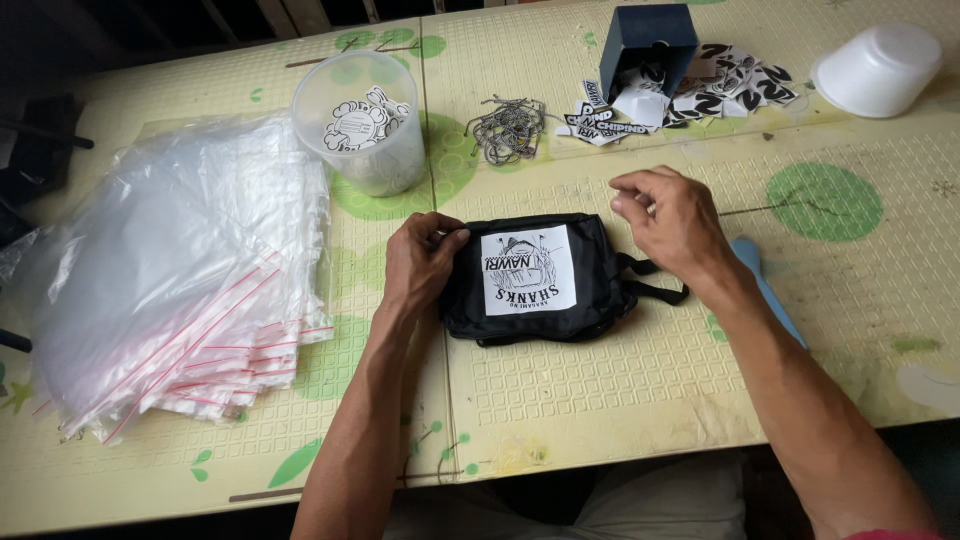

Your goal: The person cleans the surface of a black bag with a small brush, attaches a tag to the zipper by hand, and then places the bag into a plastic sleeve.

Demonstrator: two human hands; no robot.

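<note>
A small black pouch (590,290) with a white square label lies flat on the yellow-green patterned table (640,390). My left hand (420,262) rests on the pouch's left end, fingers pinching its upper left corner. My right hand (670,215) hovers just above the pouch's upper right corner, fingertips pinched together on something too small to make out. A black strap (655,290) trails from the pouch's right side.
A stack of clear zip bags with red seals (170,290) lies at the left. A clear plastic tub (365,135) holds stickers. Small metal chains (510,128), a dark blue box (648,45), loose black-and-white stickers (725,85), a white bowl (878,68) and a light blue tool (765,285) are nearby.
</note>
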